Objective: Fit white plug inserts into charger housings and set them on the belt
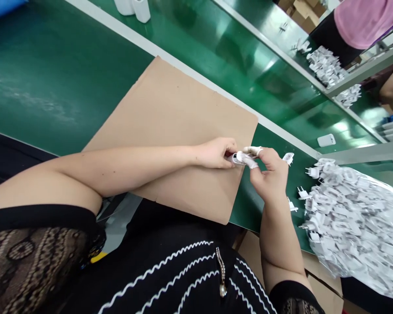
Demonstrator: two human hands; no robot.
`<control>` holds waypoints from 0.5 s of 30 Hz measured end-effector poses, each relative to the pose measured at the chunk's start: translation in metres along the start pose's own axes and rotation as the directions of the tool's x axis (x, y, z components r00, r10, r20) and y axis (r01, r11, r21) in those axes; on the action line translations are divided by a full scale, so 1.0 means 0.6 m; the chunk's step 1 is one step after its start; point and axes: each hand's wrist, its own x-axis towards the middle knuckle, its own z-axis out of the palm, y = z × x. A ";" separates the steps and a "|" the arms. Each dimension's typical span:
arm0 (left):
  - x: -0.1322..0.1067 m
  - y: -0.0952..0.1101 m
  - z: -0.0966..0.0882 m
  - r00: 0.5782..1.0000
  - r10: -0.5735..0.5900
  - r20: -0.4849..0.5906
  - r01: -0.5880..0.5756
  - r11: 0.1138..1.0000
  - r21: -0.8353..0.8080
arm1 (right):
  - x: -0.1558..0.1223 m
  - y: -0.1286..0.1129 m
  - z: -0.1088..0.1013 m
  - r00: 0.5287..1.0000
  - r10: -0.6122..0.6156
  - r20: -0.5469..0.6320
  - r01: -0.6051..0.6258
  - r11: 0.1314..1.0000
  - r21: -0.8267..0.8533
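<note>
My left hand (pixel 216 152) is closed round a small white plastic piece (pixel 234 158) above the right side of a brown cardboard sheet (pixel 180 109). A dark gap shows at the end of this piece. My right hand (pixel 270 170) meets that end in a pinch, its thumb and finger wrapped in white coverings. Those fingertips hide part of the piece, so its exact kind cannot be made out. Just right of my right hand, a few loose white plugs (pixel 303 193) with metal pins lie on the green table (pixel 249 205).
A clear plastic bag (pixel 360 222) heaped with white plugs lies at the right. Beyond a metal rail (pixel 281 48), more plugs (pixel 327 65) are piled near a person in pink (pixel 367 22). A white case (pixel 326 140) lies at the right; white containers (pixel 140 9) stand at the top.
</note>
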 end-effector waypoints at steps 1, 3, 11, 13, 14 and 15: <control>0.000 0.000 0.000 1.000 -0.002 -0.006 0.002 1.000 0.008 | 0.000 -0.002 -0.002 0.999 0.028 -0.024 -0.027 1.000 0.006; 0.000 0.000 0.001 1.000 -0.003 -0.010 0.003 1.000 0.017 | -0.001 -0.002 -0.002 0.998 0.052 -0.033 -0.052 0.999 -0.001; -0.003 0.003 -0.001 1.000 -0.010 0.016 0.010 1.000 -0.007 | -0.005 0.007 0.012 0.996 0.029 0.088 -0.023 0.997 -0.068; -0.002 -0.001 -0.001 1.000 -0.011 0.017 0.011 1.000 -0.006 | -0.003 0.004 0.008 0.994 0.016 0.110 -0.008 0.997 -0.077; -0.002 -0.005 0.000 1.000 -0.015 0.010 0.015 1.000 -0.004 | -0.001 0.003 0.006 0.992 0.012 0.125 -0.003 0.997 -0.075; -0.001 -0.010 0.001 1.000 -0.024 -0.012 0.024 1.000 -0.003 | 0.001 0.002 0.004 0.990 0.008 0.142 0.002 0.998 -0.070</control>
